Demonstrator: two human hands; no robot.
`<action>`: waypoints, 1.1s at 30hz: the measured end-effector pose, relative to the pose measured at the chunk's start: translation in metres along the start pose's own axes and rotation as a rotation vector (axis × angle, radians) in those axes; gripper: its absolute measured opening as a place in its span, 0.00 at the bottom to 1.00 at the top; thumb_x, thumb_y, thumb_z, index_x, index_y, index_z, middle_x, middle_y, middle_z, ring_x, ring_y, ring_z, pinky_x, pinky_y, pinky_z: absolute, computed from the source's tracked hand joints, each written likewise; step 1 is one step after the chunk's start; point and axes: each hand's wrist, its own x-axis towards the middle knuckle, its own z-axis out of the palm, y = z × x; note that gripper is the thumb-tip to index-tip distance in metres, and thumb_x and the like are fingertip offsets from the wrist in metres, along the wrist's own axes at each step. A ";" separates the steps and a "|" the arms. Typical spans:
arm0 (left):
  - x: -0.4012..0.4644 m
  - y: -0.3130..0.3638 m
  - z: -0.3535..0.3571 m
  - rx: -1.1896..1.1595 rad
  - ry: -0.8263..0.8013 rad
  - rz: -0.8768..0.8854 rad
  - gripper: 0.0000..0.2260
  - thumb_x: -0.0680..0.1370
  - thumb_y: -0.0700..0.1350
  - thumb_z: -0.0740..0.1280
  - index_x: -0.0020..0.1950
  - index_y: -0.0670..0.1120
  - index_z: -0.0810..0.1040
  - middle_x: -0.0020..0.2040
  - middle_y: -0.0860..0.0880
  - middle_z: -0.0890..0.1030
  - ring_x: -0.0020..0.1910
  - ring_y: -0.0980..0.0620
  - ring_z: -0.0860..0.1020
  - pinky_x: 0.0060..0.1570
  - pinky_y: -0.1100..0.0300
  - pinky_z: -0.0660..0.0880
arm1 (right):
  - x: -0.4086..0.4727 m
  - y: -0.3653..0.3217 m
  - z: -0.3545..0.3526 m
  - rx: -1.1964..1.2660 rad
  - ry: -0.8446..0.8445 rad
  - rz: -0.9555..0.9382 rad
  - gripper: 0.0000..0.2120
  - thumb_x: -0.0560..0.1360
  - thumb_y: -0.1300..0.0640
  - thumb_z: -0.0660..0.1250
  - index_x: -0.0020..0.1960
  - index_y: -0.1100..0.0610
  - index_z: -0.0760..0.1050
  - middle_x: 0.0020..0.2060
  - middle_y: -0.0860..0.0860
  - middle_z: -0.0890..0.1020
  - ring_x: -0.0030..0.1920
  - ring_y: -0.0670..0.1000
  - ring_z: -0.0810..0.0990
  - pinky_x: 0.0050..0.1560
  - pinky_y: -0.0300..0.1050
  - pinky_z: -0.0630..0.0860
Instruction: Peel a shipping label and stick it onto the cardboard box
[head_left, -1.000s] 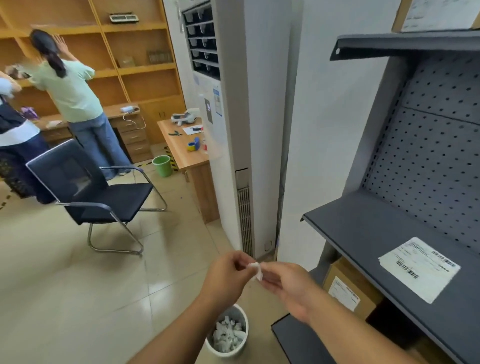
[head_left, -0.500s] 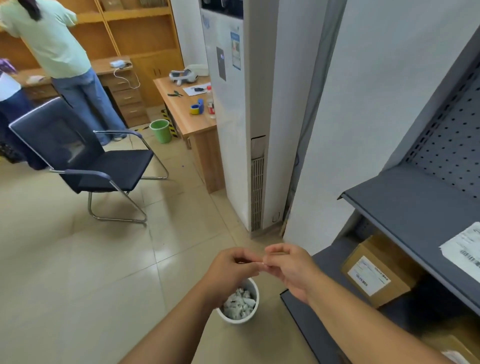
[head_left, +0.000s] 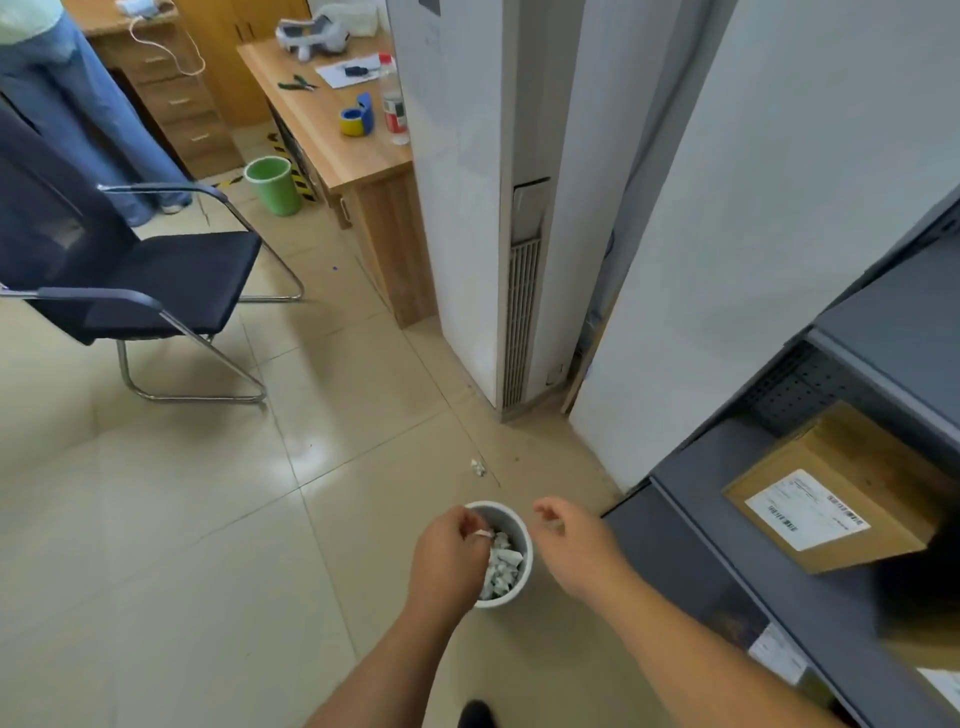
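My left hand (head_left: 447, 551) hovers over a small white bin (head_left: 514, 519) on the floor, fingers pinched on a small white scrap of paper (head_left: 482, 533). The bin holds several crumpled white paper bits. My right hand (head_left: 569, 535) is just right of the bin, fingers loosely curled, with nothing seen in it. A cardboard box (head_left: 831, 488) with a white shipping label (head_left: 808, 509) stuck on top sits on a lower level of the grey shelf (head_left: 691, 519) at the right.
A black chair (head_left: 156, 280) stands on the tiled floor at the left. A wooden desk (head_left: 332, 114) with tape and a bottle is behind it, beside a green bin (head_left: 274, 184). A white standing unit (head_left: 467, 208) and a person's legs (head_left: 78, 104) are farther back. One paper scrap (head_left: 477, 466) lies on the floor.
My view has tilted down toward the floor. My hands have separated and lowered; the left one now holds the white scrap over the bin, the right one has let go.
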 end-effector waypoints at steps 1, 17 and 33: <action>0.009 -0.011 0.006 0.011 -0.011 -0.014 0.09 0.77 0.39 0.64 0.44 0.52 0.80 0.41 0.54 0.82 0.40 0.53 0.79 0.34 0.61 0.71 | 0.006 0.005 0.005 -0.049 0.007 -0.019 0.15 0.81 0.50 0.64 0.67 0.49 0.76 0.63 0.50 0.79 0.57 0.50 0.77 0.55 0.42 0.73; 0.125 -0.169 0.130 0.164 -0.066 -0.020 0.09 0.80 0.44 0.65 0.56 0.48 0.83 0.51 0.50 0.86 0.44 0.51 0.78 0.43 0.59 0.71 | 0.136 0.139 0.107 -0.242 0.001 0.040 0.26 0.81 0.39 0.59 0.76 0.46 0.65 0.74 0.50 0.70 0.73 0.55 0.68 0.69 0.54 0.71; 0.164 -0.224 0.199 0.217 -0.074 0.009 0.32 0.74 0.55 0.73 0.76 0.51 0.69 0.72 0.51 0.75 0.67 0.48 0.76 0.62 0.48 0.78 | 0.185 0.212 0.149 -0.291 0.023 -0.016 0.23 0.83 0.42 0.56 0.74 0.48 0.68 0.69 0.48 0.76 0.66 0.53 0.74 0.63 0.53 0.76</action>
